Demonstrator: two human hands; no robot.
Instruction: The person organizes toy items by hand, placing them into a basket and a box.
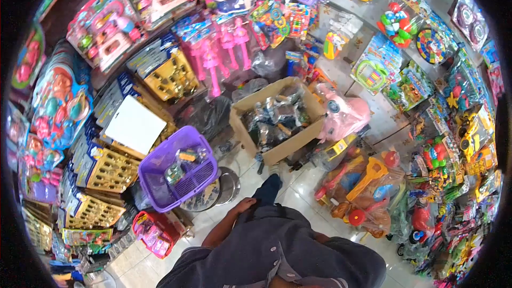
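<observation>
hanging low beside the body in the head view, the left hand sits just below the middle of the frame, wrist bent, fingers curled loosely toward the thigh; it holds nothing that i can see, and whether the fingers are spread or closed is too small to tell. the right hand is out of sight behind the dark shirt at the bottom centre, so its state cannot be told.

nearest to the left hand is the purple basket, up and to the left of it in the frame, resting on a round metal stool whose rim shows between basket and hand. the basket's long side runs from lower left to upper right, open top facing the camera, with a few small packets lying inside. hand and basket are near but apart, the stool edge between them.

further up, centre frame, stands an open cardboard box of bagged dark toys, straight ahead of the raised dark trouser leg. a pink ride-on toy leans on the box's right side. a white board lies upper left of the basket.
</observation>
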